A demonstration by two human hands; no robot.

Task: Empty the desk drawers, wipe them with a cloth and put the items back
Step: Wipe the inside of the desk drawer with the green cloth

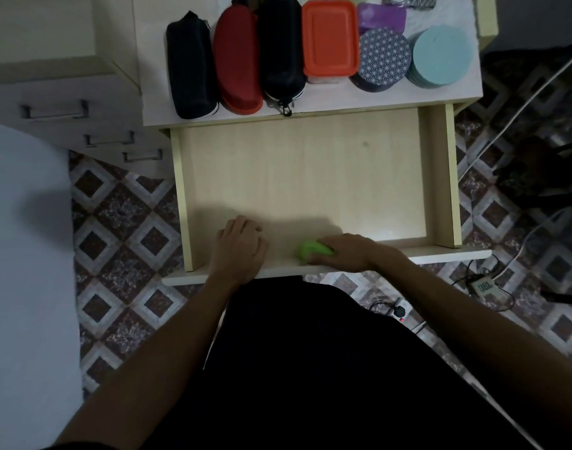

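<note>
The pale wooden drawer (310,177) is pulled fully out and holds nothing but my hands and a cloth. My right hand (343,253) grips a bunched green cloth (312,251) against the drawer floor beside the front panel. My left hand (239,246) rests on the drawer floor at the front left, fingers loosely curled and holding nothing. On the desk top (343,95) behind the drawer lie the removed items: a black pouch (190,66), a red case (237,60), a black case (279,50), an orange-lidded box (330,40), a patterned round tin (383,58) and a stack of teal discs (440,56).
A second cabinet with three handled drawers (83,125) stands to the left. A white surface (21,254) fills the left edge. On the patterned tile floor (125,222) at right lie cables, a small speaker (484,287) and a dark bag (537,170).
</note>
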